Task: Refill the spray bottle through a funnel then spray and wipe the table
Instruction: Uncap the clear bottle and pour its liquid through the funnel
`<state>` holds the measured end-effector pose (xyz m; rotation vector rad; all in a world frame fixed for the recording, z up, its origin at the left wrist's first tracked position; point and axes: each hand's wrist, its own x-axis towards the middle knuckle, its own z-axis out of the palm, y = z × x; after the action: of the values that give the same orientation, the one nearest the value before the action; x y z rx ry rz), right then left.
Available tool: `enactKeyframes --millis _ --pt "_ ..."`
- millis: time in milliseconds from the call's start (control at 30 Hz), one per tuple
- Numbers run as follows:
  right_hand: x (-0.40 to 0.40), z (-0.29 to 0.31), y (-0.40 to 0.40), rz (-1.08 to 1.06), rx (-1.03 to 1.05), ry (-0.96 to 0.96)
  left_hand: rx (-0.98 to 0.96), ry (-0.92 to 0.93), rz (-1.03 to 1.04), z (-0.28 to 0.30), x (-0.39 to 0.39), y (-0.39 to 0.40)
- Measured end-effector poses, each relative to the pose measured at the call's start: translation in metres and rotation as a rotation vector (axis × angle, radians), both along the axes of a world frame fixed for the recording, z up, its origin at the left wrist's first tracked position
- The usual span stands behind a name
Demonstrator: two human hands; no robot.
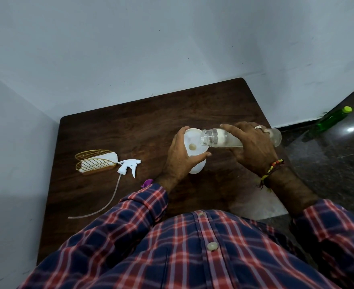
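Lying sideways in right hand [253,147], clear bottle [224,139] (mouth toward funnel [192,142])

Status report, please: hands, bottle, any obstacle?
Left hand grips white plastic funnel. Right hand holds clear plastic bottle tilted, mouth over funnel. White trigger sprayer head lies apart; no obstacle.

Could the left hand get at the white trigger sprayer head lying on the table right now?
Probably not yet: the left hand is gripping the white funnel. The white trigger sprayer head lies unobstructed on the dark wooden table to its left, so releasing the funnel would free the way.
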<state>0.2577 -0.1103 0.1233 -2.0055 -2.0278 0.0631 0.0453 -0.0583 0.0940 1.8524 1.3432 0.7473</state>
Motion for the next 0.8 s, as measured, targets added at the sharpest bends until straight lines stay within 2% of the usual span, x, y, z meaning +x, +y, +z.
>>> enactKeyframes --millis 800 --pt "0.0008 -0.0008 0.0002 -0.004 0.024 -0.009 -0.015 0.01 0.017 -0.004 -0.0003 -0.0001"
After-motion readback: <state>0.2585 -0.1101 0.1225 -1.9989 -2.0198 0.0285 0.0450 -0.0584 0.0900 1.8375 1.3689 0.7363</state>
